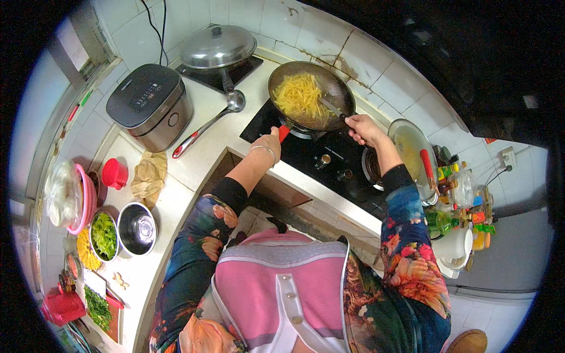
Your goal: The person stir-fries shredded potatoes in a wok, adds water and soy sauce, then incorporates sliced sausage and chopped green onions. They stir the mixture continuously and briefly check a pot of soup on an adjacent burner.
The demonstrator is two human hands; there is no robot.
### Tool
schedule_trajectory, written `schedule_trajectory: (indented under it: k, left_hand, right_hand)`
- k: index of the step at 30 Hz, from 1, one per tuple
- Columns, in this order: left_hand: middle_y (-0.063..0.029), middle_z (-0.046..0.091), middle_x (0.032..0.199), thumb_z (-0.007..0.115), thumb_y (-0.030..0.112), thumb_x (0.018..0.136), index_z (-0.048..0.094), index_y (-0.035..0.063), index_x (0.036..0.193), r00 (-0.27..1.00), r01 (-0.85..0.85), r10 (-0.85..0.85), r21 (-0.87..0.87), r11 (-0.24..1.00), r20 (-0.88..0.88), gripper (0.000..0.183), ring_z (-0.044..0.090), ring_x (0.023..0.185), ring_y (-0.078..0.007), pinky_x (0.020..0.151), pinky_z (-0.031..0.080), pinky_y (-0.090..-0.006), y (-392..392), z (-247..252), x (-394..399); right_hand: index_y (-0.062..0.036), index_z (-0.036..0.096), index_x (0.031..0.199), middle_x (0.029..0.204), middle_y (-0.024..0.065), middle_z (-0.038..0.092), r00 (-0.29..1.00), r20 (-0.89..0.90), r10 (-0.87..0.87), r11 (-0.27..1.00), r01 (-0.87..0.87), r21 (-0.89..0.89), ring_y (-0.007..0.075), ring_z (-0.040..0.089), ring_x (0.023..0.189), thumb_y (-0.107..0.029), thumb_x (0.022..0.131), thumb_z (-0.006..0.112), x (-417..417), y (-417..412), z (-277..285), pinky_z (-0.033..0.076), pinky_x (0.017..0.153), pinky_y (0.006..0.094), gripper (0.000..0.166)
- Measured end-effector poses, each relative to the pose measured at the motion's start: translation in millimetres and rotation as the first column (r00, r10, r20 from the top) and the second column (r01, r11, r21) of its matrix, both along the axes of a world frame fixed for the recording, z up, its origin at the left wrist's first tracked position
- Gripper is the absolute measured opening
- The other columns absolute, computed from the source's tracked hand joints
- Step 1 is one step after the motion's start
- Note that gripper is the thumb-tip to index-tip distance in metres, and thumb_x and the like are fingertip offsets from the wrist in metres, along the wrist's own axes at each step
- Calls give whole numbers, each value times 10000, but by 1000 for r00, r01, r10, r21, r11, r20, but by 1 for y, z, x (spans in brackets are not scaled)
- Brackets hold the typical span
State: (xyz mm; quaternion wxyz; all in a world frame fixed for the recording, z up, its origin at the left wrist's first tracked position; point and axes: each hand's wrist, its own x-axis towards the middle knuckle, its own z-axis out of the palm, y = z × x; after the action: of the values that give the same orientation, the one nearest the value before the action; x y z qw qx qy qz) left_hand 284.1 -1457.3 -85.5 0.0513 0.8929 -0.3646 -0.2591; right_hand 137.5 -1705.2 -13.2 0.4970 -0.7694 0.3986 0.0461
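Observation:
A dark wok sits on the left burner of the black gas stove, with shredded yellow food, possibly potato strips, heaped in its left half. My left hand is closed around the wok's red handle, on the near side. From the right, my right hand grips the dark handle of a metal spatula, whose blade rests at the right side of the shreds. Part of the blade is hidden by the food.
A ladle, rice cooker and lidded pan stand left of the stove. Farther left are a bowl of green vegetables, an empty metal bowl and chopped greens. A large glass lid and several bottles stand at the right.

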Motion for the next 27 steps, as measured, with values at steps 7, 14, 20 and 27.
schedule_trajectory:
  k: [7, 14, 20, 27]
  left_hand:
    - [-232, 622, 1132, 592, 95, 861, 186, 73, 1454, 999, -23, 25, 31, 999, -48, 719, 638, 1024, -340, 847, 532, -418, 3, 7, 2]
    - [-221, 623, 1141, 609, 90, 850, 173, 101, 1463, 999, -29, 30, 38, 999, -22, 752, 626, 1053, -338, 863, 524, -422, -2, 3, -3]
    - [-216, 614, 1167, 611, 93, 849, 182, 109, 1465, 998, -55, 56, 30, 998, -39, 751, 618, 1071, -338, 867, 523, -419, -4, -9, 6]
    - [-228, 610, 1165, 597, 92, 856, 180, 78, 1461, 999, -7, 9, 57, 998, -35, 735, 631, 1042, -342, 871, 521, -414, 0, 6, 0]
  right_hand:
    - [-95, 620, 1175, 1080, 195, 648, 903, -285, 321, 500, -417, -759, 350, 608, 1034, -176, 838, 629, -35, 25, 72, 483, 895, 418, 347]
    - [-39, 617, 1163, 921, 189, 676, 900, -429, 80, 587, -390, -710, 320, 655, 826, -164, 832, 615, 28, -41, 59, 532, 732, 415, 354]
    - [-62, 608, 1212, 732, 137, 663, 901, -249, 354, 738, -433, -518, 267, 655, 644, -67, 816, 578, 59, -5, 66, 540, 593, 375, 398]
    - [-142, 648, 1157, 914, 110, 617, 765, -475, 435, 71, -556, -828, 318, 601, 937, 57, 711, 595, -24, 21, 112, 493, 759, 418, 492]
